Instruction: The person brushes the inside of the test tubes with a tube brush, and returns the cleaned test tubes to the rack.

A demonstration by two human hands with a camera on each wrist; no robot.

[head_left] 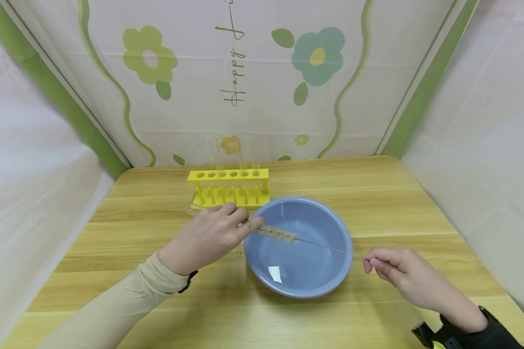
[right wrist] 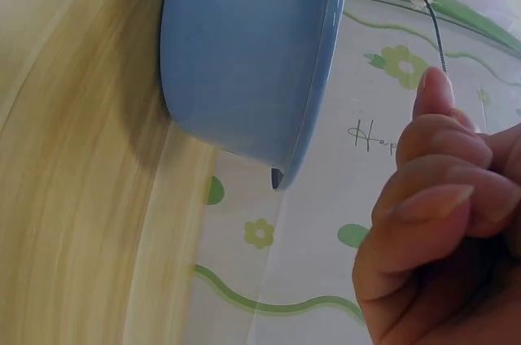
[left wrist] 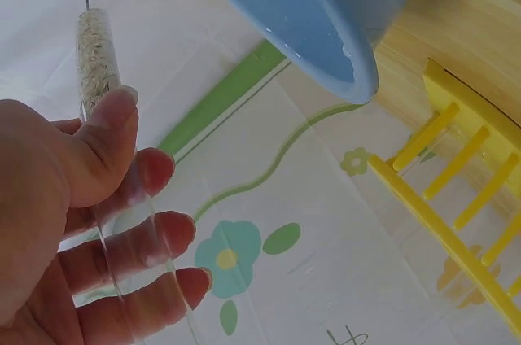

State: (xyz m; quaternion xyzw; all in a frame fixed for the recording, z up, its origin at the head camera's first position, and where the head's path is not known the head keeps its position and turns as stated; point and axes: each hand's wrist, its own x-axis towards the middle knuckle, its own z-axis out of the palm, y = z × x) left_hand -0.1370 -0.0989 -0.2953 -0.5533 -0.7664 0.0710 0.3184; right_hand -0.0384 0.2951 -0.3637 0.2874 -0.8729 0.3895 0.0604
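Scrubbing looks to be the step in hand: your left hand (head_left: 211, 235), thumb and fingers clamped round a clear test tube (left wrist: 134, 247), holds it tilted across the left rim of the blue basin (head_left: 299, 293), while your right hand (head_left: 399, 271) pinches the wire handle (right wrist: 435, 29) of the brush (left wrist: 96, 52), bristles inside the tube's mouth. Next move likely calls for short push-pull strokes in line with the tube, grip light on glass. Writing: "Happy" reads sideways on the flowered cloth (head_left: 257, 53), further letters cut off; no brand legible.
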